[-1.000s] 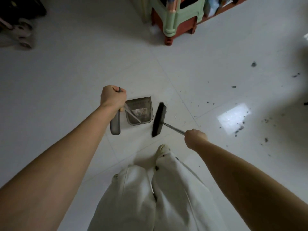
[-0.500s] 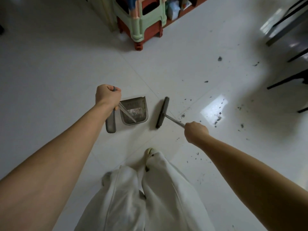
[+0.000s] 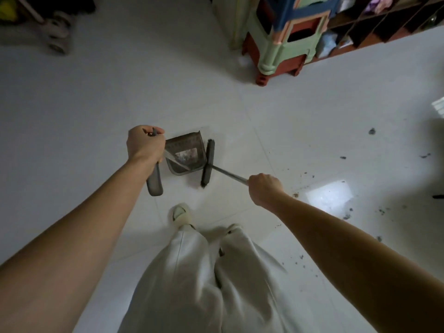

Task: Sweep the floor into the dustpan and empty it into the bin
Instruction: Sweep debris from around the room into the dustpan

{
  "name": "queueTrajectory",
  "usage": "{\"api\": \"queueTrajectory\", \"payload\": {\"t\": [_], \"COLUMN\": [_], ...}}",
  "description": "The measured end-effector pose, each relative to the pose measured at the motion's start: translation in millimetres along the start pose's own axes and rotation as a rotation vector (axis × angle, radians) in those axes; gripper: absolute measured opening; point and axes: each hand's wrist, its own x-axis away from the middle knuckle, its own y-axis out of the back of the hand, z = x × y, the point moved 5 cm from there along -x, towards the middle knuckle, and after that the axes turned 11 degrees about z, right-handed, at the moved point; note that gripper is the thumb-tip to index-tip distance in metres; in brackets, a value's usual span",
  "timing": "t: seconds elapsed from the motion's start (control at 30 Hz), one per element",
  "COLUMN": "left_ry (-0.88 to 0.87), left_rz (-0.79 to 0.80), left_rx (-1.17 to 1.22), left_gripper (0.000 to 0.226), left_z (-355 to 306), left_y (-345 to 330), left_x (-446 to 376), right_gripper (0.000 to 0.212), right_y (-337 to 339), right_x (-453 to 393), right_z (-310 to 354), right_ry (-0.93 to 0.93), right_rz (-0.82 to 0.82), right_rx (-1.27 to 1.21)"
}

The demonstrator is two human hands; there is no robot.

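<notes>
My left hand point(image 3: 144, 145) grips the upright metal handle of a grey dustpan point(image 3: 186, 152) that stands on the white tile floor point(image 3: 120, 87) with some dirt inside it. In my right hand point(image 3: 264, 188) I hold the thin metal shaft of a broom, whose dark head point(image 3: 208, 164) lies right against the dustpan's open right edge. Dark specks of dirt point(image 3: 346, 216) are scattered over the tiles to the right, with one larger clump point(image 3: 372, 131) farther off. No bin is in view.
My feet in pale slippers point(image 3: 179, 212) and white trousers stand just behind the dustpan. Stacked plastic stools point(image 3: 283, 49) and a low wooden shelf point(image 3: 384, 25) stand at the upper right. A wheeled object point(image 3: 56, 37) sits at the upper left.
The broom head has swept left and now sits against the dustpan's mouth, where half a second ago a gap lay between them. The view has swung back to the left.
</notes>
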Motion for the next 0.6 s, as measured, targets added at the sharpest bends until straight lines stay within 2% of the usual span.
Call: {"api": "queueTrajectory", "payload": {"t": [0.13, 0.37, 0.5, 0.6], "left_ry": [0.045, 0.109, 0.154, 0.176], "left_rz": [-0.071, -0.222, -0.240, -0.238], "left_rx": [0.075, 0.103, 0.079, 0.043], "left_gripper": [0.020, 0.024, 0.024, 0.023], "left_z": [23, 49, 56, 59], "left_y": [75, 162, 183, 194], "left_x": [-27, -66, -88, -104], "right_gripper": [0.033, 0.038, 0.037, 0.036], "right_y": [33, 74, 71, 68], "right_x": [-35, -106, -136, -148], "right_z": [68, 193, 245, 254], "right_ry": [0.076, 0.165, 0.177, 0.136], "right_rz": [-0.004, 0.027, 0.084, 0.130], "right_rx": [0.067, 0.133, 0.118, 0.140]}}
